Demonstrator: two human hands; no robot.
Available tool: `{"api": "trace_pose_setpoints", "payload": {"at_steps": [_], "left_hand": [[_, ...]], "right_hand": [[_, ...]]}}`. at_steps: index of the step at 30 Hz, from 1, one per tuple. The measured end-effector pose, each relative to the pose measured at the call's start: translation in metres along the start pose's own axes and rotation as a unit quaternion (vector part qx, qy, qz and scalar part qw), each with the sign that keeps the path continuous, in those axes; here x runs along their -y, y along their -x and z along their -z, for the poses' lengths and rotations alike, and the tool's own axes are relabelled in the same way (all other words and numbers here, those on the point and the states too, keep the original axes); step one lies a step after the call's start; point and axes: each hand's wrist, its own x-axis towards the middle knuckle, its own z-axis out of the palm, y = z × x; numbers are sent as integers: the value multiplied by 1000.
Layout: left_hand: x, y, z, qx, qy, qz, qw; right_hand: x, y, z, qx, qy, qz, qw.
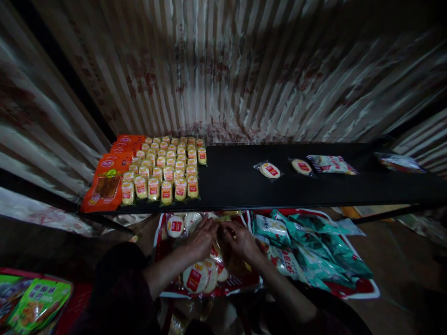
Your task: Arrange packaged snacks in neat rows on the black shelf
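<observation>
Dim area; a striped curtain (pixel 209 70) hangs behind a black shelf (pixel 230 181). Round wrapped crackers (pixel 195 278) lie loose in a red basket (pixel 239 284) below the shelf's front edge. Left hand (pixel 203 238) and right hand (pixel 239 239) are close together over this basket, fingers bent downward; whether either pinches a packet cannot be told. Just beside it, at right, a second basket (pixel 375 291) holds teal packets (pixel 310 251). On the shelf: rows of small yellow packs (pixel 167 170) beside orange bags (pixel 110 179) at left; two round packets (pixel 269 170) and a white bag (pixel 331 164) towards the right.
</observation>
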Motion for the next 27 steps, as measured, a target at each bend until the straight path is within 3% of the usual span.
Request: {"api": "trace_pose_setpoints", "payload": {"at_steps": [3, 7, 14, 21, 27], "left_hand": [[13, 1, 1, 25, -28, -6, 999], [13, 3, 5, 3, -48, -22, 999], [1, -3, 9, -89, 21, 2, 996], [0, -10, 11, -146, 170, 39, 974], [3, -15, 15, -185, 227, 37, 956]], "right_hand": [[4, 1, -1, 75, 21, -4, 997], [15, 2, -3, 131, 30, 4, 991], [5, 5, -10, 108, -11, -15, 994], [6, 3, -5, 79, -108, -55, 990], [8, -6, 13, 91, -306, -121, 940]]}}
